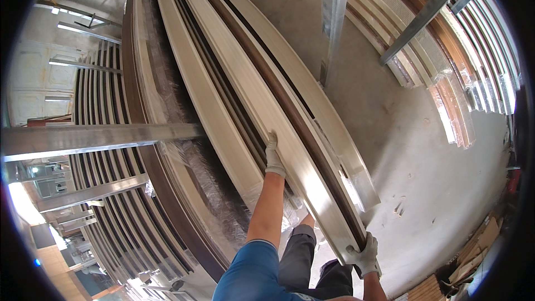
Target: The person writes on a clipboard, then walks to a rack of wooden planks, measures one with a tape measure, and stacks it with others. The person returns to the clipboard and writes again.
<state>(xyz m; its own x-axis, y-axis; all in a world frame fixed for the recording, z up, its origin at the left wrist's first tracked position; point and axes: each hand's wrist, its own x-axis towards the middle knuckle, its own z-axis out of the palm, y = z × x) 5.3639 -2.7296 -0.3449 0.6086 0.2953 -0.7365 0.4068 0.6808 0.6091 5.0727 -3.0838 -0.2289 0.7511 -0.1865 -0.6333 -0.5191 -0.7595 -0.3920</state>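
A long cream-coloured panel point(298, 161) with a dark brown lengthwise strip slants from the far left down to my right. My gloved left hand point(272, 157) grips its left edge partway along, the thumb side up against the panel face. At the near end, my gloved right hand point(365, 255) is wrapped round the panel's corner, with some fingers hidden behind it. Left of the held panel lies another cream panel point(220, 134) with dark grooves beside it. A further pale panel point(359, 184) sticks out along the right side, its near end wrapped in clear film.
Metal rack arms, one a thick beam point(100, 138), carry several stacked panels point(111, 206) on the left, some in plastic film point(206, 189). A metal post point(334, 17) and more film-wrapped panels point(401, 28) stand at the far right. Cardboard point(480, 242) lies on the concrete floor point(423, 200).
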